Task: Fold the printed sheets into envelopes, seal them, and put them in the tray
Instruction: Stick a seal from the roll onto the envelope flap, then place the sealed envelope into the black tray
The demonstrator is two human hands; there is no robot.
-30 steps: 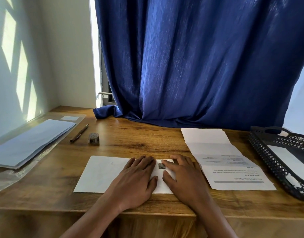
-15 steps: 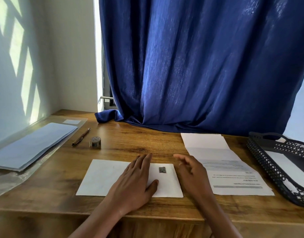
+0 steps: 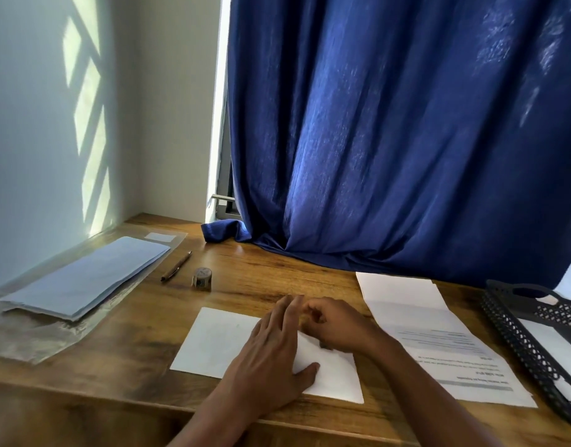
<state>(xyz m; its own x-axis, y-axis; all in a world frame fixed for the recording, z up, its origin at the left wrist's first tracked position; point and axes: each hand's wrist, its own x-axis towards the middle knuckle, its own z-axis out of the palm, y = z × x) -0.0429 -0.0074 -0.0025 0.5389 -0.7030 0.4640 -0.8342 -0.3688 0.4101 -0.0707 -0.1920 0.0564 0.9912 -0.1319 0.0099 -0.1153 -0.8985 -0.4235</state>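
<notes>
Envelope (image 3: 219, 341) flat on desk (image 3: 277, 279) | left hand (image 3: 271, 359) pressing it, grip released | right hand (image 3: 334, 324) fingers curled above envelope, grip contents unclear | printed sheet (image 3: 439, 337) beside tray (image 3: 516, 337)

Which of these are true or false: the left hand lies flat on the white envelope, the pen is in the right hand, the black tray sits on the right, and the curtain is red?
1. The left hand lies flat on the white envelope. True.
2. The pen is in the right hand. False: it lies on the desk, beside the sticker roll.
3. The black tray sits on the right. True.
4. The curtain is red. False: it is blue.
</notes>
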